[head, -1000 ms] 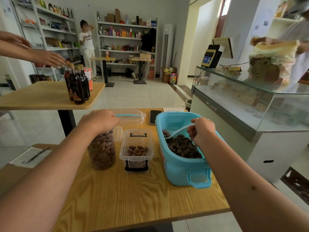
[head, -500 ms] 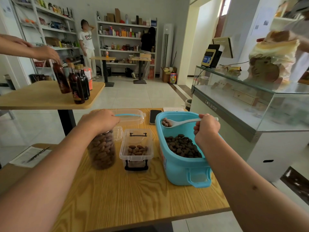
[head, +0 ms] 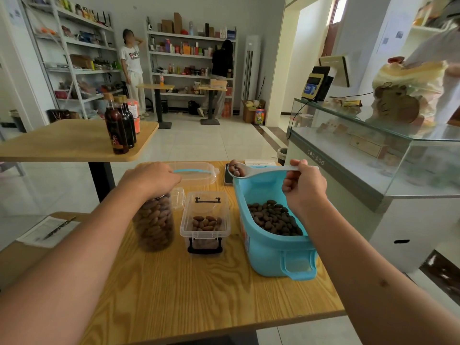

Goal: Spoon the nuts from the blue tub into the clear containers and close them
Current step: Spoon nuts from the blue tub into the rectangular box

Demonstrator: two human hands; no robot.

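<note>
Holding a white spoon (head: 263,169) loaded with a few nuts just above the far rim of the blue tub (head: 273,250), right hand (head: 305,186) with fingers curled tight round the handle. Still got a decent layer of dark nuts (head: 275,217) down in that tub. Just left of the tub: small clear box (head: 204,221), lid off, only a thin layer of nuts inside. Further left of the tub: tall clear jar (head: 154,220), packed nearly full, left hand (head: 149,179) cupped over its top, fingers curled down round it. Behind the box, left of the tub's far end: clear lid with blue handle (head: 194,171), flat on the wooden table (head: 199,295).
</note>
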